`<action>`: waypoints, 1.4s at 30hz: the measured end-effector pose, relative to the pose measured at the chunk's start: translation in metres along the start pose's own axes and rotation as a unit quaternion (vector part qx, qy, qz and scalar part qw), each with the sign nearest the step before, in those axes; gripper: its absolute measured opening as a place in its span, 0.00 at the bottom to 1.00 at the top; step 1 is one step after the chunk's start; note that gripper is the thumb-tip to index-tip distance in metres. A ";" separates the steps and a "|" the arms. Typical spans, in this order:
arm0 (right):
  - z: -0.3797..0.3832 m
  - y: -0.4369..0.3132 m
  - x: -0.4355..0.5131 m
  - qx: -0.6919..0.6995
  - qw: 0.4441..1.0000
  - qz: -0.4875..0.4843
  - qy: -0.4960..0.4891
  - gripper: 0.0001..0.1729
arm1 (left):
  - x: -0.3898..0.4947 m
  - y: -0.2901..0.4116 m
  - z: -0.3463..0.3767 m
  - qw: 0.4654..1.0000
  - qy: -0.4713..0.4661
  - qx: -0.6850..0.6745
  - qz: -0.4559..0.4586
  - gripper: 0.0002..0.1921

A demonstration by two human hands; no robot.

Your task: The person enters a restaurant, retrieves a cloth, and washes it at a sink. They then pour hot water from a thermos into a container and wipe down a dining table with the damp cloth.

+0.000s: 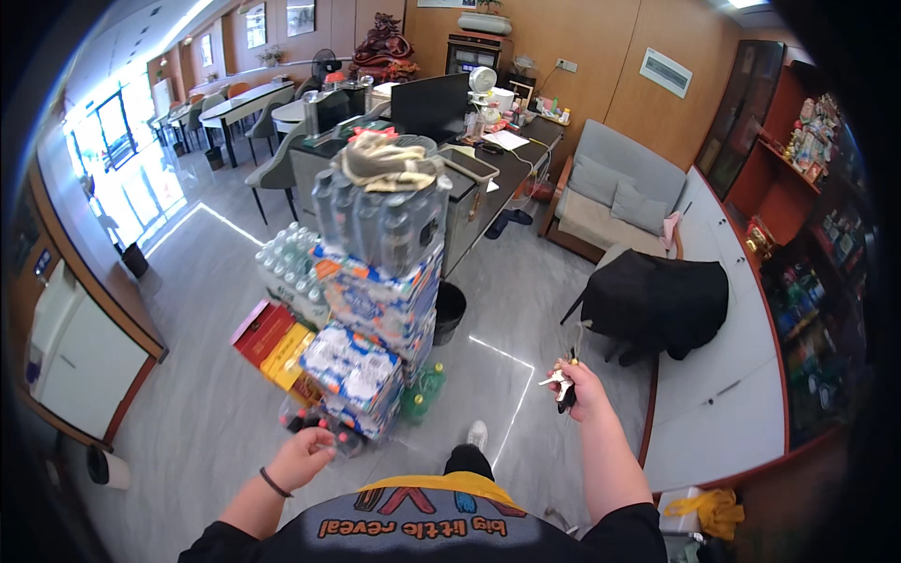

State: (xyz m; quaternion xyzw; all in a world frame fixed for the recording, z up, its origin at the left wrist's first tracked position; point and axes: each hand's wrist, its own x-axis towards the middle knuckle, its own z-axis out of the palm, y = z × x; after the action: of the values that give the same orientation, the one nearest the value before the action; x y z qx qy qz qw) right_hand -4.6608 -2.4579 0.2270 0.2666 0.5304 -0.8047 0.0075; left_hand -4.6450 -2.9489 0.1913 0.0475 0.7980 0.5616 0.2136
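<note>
My right hand (586,395) grips a bunch of keys (560,382) over the grey floor; a pale loop hangs from the bunch. My left hand (308,454) hovers at the lower left, fingers loosely bent, with nothing visible in it. Just beyond it, on the floor, are red-capped dark bottles (348,442), partly covered by the hand. Blue-and-white cartons (352,362) are stacked in front of me. On top rests a shrink-wrapped pack of bottles (383,222), with work gloves (383,163) lying on it.
A red-and-yellow box (276,345) and a clear-bottle pack (292,271) stand left of the cartons. Green bottles (422,397) and a black bin (450,310) are to their right. Behind is a desk (521,158). A cloth-draped chair (651,299), sofa (598,218) and white cabinets (725,366) line the right.
</note>
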 end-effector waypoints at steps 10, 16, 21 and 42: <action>-0.025 -0.137 0.348 -0.078 0.996 0.007 -0.033 0.07 | 0.150 0.031 0.125 0.972 -0.007 -0.105 -0.210 0.16; 0.014 -0.196 0.467 -0.079 0.992 0.014 -0.102 0.09 | 0.183 0.072 0.152 0.957 0.138 -0.066 -0.245 0.19; 0.053 -0.193 0.559 -0.078 0.984 0.089 -0.135 0.08 | 0.197 0.074 0.191 0.926 0.192 0.072 -0.317 0.12; 0.323 -0.095 0.756 -0.120 0.852 0.266 -0.434 0.17 | 0.322 0.226 0.451 0.747 0.354 -0.124 -0.548 0.17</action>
State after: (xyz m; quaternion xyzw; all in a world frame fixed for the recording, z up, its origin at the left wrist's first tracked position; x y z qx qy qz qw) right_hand -5.4738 -2.4886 0.0727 0.0182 0.4748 -0.7358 0.4826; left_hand -4.7955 -2.3702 0.1807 -0.6274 0.6283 0.4186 0.1909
